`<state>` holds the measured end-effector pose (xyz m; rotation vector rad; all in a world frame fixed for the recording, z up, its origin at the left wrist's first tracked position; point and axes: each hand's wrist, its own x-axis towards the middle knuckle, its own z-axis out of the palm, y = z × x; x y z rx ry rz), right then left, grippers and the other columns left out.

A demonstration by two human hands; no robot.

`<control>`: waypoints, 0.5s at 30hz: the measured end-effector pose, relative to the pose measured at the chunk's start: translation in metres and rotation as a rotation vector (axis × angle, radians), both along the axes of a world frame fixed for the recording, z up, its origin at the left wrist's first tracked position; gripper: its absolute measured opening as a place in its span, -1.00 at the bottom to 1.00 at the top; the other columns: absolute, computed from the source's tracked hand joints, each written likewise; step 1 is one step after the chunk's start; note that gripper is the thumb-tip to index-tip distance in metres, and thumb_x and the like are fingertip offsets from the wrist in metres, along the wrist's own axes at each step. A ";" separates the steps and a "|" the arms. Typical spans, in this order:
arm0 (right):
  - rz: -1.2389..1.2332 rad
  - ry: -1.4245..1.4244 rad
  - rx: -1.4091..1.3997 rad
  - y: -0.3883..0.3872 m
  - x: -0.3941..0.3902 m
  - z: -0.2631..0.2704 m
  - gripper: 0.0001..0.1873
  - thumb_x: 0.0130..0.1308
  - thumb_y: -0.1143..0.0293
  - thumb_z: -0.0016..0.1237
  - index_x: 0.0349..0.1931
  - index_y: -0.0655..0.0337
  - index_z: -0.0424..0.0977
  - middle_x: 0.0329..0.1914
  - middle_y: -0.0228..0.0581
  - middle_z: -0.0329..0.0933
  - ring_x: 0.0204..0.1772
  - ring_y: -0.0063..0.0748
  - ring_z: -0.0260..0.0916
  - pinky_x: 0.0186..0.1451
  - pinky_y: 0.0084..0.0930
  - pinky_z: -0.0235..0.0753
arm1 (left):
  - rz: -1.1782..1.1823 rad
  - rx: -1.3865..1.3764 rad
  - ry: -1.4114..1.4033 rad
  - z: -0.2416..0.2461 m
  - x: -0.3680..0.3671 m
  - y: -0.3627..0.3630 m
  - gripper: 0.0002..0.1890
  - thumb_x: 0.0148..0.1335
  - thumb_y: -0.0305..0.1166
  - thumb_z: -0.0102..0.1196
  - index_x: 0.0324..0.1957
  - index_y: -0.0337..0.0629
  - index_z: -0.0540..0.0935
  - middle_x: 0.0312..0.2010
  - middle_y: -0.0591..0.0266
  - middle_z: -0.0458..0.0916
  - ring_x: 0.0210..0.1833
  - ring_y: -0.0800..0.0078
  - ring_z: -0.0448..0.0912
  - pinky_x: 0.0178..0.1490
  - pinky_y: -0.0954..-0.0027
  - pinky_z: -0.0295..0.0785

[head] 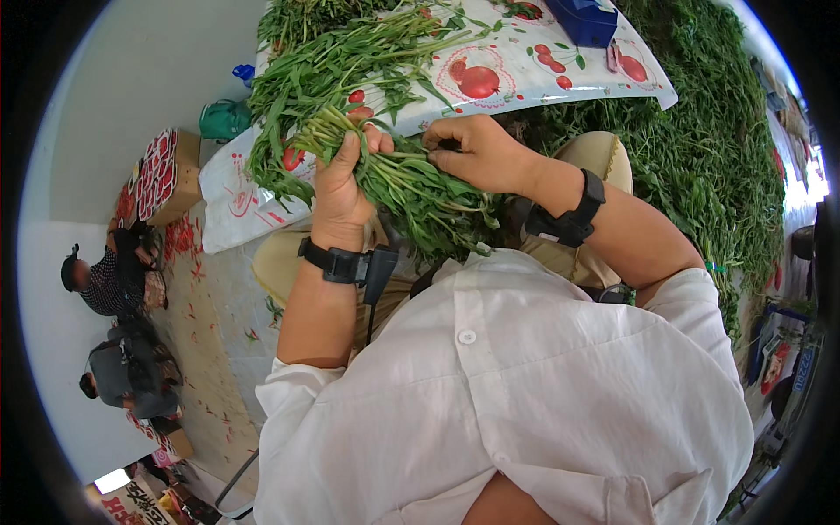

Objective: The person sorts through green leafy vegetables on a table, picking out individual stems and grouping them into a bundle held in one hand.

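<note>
My left hand grips a bunch of leafy green stems, probably water spinach. Its pale cut ends point up and left past my thumb, while the leaves hang to the right above my lap. Against the upper right side of the bunch, my right hand has its thumb and forefinger curled close together at a stem. Whether they pinch it cannot be made out. Just beyond, a loose pile of the same greens lies on a table with a fruit-printed plastic cover.
A blue box and a pink object sit on the table. A large heap of greens fills the right. At left are a stacked carton, a green bag, scattered red peppers and two people.
</note>
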<state>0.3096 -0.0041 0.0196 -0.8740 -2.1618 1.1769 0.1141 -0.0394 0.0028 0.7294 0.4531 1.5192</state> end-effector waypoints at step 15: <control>-0.095 0.276 0.480 0.002 -0.030 0.014 -0.73 0.04 0.51 0.04 -0.19 0.27 0.43 -0.26 -0.16 0.42 -0.23 -0.27 0.37 -0.17 -0.44 0.40 | 0.247 -0.103 0.144 -0.001 0.020 0.008 -0.79 0.07 -0.41 0.17 -0.26 -0.21 0.46 -0.52 0.34 0.44 -0.46 0.58 0.41 -0.40 0.53 0.38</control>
